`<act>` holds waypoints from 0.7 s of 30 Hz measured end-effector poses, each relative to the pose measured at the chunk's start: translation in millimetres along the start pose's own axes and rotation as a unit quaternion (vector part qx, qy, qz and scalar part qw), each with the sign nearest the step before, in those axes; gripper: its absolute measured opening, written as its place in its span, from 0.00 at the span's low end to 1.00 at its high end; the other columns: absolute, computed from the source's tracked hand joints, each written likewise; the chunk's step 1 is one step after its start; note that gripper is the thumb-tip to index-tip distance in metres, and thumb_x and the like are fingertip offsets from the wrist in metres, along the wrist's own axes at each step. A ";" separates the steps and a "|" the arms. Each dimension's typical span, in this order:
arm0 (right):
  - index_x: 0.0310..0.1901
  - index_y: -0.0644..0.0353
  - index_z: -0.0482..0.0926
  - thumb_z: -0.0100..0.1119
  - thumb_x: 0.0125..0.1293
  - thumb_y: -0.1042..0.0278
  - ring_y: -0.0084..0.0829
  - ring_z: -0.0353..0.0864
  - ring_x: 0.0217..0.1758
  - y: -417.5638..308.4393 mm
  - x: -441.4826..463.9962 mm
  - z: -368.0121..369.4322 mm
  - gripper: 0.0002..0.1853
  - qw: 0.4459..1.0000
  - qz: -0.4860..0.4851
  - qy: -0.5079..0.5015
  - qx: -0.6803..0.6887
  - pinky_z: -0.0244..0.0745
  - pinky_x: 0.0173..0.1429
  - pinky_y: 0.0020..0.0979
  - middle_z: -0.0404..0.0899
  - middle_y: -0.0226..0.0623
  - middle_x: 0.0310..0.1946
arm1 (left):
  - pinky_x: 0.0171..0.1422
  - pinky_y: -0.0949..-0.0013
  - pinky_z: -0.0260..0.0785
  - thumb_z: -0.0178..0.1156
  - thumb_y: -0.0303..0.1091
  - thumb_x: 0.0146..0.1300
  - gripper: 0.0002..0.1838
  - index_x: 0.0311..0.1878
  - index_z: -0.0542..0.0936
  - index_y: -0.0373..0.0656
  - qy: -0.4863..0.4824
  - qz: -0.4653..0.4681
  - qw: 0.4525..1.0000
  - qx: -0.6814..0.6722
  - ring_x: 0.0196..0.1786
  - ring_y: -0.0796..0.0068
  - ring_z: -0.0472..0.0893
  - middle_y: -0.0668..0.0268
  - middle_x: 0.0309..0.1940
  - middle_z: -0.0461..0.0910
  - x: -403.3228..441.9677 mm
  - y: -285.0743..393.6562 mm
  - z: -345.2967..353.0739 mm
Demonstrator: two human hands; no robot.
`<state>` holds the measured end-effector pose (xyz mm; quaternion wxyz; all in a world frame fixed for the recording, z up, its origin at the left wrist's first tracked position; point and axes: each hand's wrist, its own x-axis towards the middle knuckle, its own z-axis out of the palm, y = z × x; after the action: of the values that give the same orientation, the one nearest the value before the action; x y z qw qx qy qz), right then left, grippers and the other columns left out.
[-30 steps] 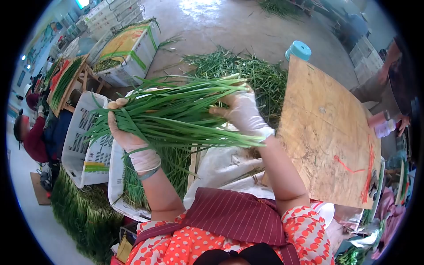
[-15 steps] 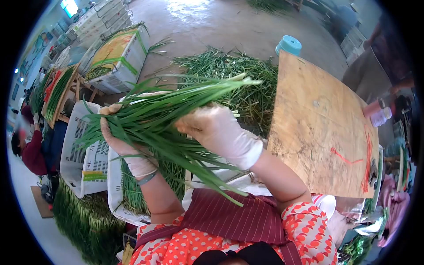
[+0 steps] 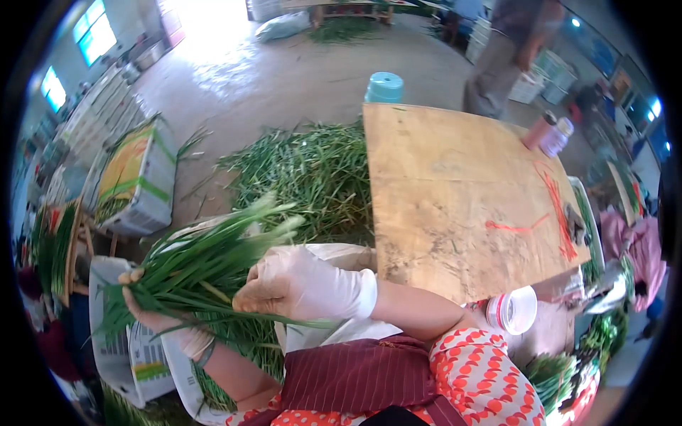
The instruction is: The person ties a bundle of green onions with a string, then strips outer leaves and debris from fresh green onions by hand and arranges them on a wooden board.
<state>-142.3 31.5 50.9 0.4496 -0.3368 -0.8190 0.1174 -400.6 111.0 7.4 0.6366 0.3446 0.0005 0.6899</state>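
Note:
A loose bunch of green chives (image 3: 206, 259) lies across my left hand (image 3: 160, 319), whose gloved fingers are wrapped round it near its leafy left side. The pale stem ends point up and to the right, slightly blurred. Against the bunch's lower right side, my right hand (image 3: 302, 284), also gloved, is closed with fingers pinched together. A few thin chive leaves run into its grip, and one sticks out below it to the right. Beneath my left forearm, a white crate (image 3: 179, 366) holds more chives.
A wooden board (image 3: 462, 192) to the right carries red ties (image 3: 561, 213), a pink bottle (image 3: 556, 137) and a dark object. Ahead, a heap of chive leaves (image 3: 305, 177) covers the floor near a turquoise stool (image 3: 385, 87). White crates stand left; a person (image 3: 497, 57) stands beyond the board.
My head view has turned right, bringing more of the board into sight. My right hand has moved down from the bunch's upper stems to its lower side; the left keeps its hold.

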 end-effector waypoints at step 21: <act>0.63 0.57 0.62 0.55 0.59 0.56 0.53 0.56 0.66 99.3 -261.9 -59.2 0.31 0.727 0.477 0.140 -0.475 0.48 0.68 0.45 0.63 0.56 0.60 | 0.68 0.51 0.54 0.49 0.35 0.61 0.16 0.50 0.74 0.40 0.079 0.020 0.996 0.036 0.56 0.66 0.71 0.63 0.49 0.74 2.9 72.5 -130.3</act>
<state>46.9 -73.1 -136.7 0.2253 -0.8650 -0.4273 -0.1360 -526.2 157.0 -58.7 0.6080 0.3115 0.0687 0.7270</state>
